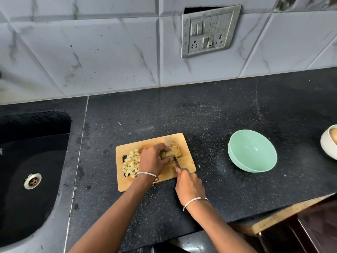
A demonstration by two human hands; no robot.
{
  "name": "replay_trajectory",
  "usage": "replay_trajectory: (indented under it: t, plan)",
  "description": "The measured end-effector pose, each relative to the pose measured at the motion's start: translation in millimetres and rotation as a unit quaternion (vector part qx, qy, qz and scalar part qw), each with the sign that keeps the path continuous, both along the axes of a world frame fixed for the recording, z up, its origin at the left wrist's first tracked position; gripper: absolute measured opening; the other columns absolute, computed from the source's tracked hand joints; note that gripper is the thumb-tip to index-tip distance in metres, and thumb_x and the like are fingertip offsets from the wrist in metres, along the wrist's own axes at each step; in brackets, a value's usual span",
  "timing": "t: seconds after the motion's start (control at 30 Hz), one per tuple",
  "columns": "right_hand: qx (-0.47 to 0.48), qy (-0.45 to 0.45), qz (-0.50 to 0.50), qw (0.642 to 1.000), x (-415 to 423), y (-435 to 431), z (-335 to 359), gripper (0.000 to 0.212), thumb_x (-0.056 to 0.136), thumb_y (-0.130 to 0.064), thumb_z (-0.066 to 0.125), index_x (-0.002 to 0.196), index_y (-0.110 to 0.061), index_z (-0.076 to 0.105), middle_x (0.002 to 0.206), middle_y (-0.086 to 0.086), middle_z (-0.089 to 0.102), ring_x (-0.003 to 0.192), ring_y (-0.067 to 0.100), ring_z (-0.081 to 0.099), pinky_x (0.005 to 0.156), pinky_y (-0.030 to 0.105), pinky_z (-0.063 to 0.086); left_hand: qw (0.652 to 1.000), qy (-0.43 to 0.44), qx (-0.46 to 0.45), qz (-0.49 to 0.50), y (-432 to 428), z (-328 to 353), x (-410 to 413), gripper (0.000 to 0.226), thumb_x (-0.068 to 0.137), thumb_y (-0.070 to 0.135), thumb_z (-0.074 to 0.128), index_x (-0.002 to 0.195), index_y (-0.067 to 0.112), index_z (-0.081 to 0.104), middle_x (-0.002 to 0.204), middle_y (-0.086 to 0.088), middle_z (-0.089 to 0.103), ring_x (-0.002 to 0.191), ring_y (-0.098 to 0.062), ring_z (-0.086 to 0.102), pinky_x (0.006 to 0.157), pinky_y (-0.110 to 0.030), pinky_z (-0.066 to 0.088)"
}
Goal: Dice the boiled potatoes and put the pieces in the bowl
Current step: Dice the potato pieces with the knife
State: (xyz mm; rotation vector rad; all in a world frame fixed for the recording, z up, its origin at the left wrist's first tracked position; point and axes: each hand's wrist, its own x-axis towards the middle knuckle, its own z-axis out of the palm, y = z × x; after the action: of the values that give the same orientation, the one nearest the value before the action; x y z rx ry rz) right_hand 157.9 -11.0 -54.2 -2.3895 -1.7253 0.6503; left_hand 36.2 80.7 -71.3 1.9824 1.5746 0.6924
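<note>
On the rectangular wooden cutting board [127, 183], the left grip [153, 158] curls round a peeled yellow boiled potato [176, 152]. The right grip [189, 185] clamps a steel knife [167, 141], blade across the potato. Pale diced pieces [131, 164] are heaped at the board's left end, and a round mint-green bowl [237, 159] stands apart to its right.

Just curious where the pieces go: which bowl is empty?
The green bowl, right of the board: its inside is bare. The white bowl at the right edge holds something brownish.
</note>
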Motion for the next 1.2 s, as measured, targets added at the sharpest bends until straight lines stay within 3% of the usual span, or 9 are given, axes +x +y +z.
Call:
replay_trajectory:
  t: [0.3, 0.5, 0.83, 1.0, 1.2]
  plan:
    - [-0.009, -0.005, -0.009, 1.0, -5, -1, 4, 0.046, 0.105, -0.045, 0.024, 0.115, -0.012, 0.054, 0.115, 0.013, 0.064, 0.105, 0.037, 0.063, 0.073, 0.039, 0.046, 0.999, 0.044, 0.006, -0.016, -6, 4, 1, 0.037, 0.069, 0.029, 0.083, 0.102, 0.027, 0.067, 0.098, 0.012, 0.071, 0.084, -0.013, 0.066, 0.075, -0.03, 0.052]
    - [-0.016, -0.003, -0.01, 1.0, -4, -6, 5, 0.046, 0.105, -0.045, 0.025, 0.115, -0.012, 0.056, 0.115, 0.012, 0.065, 0.107, 0.036, 0.063, 0.076, 0.039, 0.048, 0.999, 0.045, 0.011, 0.023, -9, 4, 6, 0.033, 0.067, 0.026, 0.079, 0.098, 0.027, 0.067, 0.092, 0.012, 0.072, 0.077, -0.016, 0.066, 0.067, -0.029, 0.05]
    - [-0.009, 0.011, 0.001, 1.0, 7, -31, 10, 0.049, 0.104, -0.047, 0.02, 0.109, -0.013, 0.055, 0.108, 0.014, 0.064, 0.103, 0.037, 0.062, 0.071, 0.04, 0.044, 1.0, 0.004, -0.014, 0.02, -7, 6, 3, 0.037, 0.065, 0.026, 0.087, 0.098, 0.024, 0.07, 0.096, 0.015, 0.071, 0.078, -0.008, 0.062, 0.074, -0.023, 0.048]
    - [0.049, 0.034, -0.01, 0.998, 7, -30, 17, 0.05, 0.103, -0.048, 0.017, 0.1, -0.015, 0.054, 0.098, 0.014, 0.066, 0.094, 0.038, 0.063, 0.067, 0.041, 0.04, 1.0, -0.006, -0.018, 0.016, -7, 5, 1, 0.042, 0.064, 0.026, 0.088, 0.101, 0.025, 0.069, 0.093, 0.012, 0.072, 0.083, -0.01, 0.066, 0.077, -0.026, 0.052]
    - [0.056, 0.029, 0.004, 0.998, 6, -20, 23, 0.049, 0.104, -0.047, 0.019, 0.106, -0.015, 0.056, 0.1, 0.014, 0.066, 0.096, 0.039, 0.063, 0.069, 0.042, 0.044, 0.999, -0.027, -0.004, 0.025, -9, 0, -3, 0.038, 0.065, 0.027, 0.087, 0.098, 0.025, 0.067, 0.087, 0.009, 0.071, 0.08, -0.01, 0.066, 0.077, -0.035, 0.057]
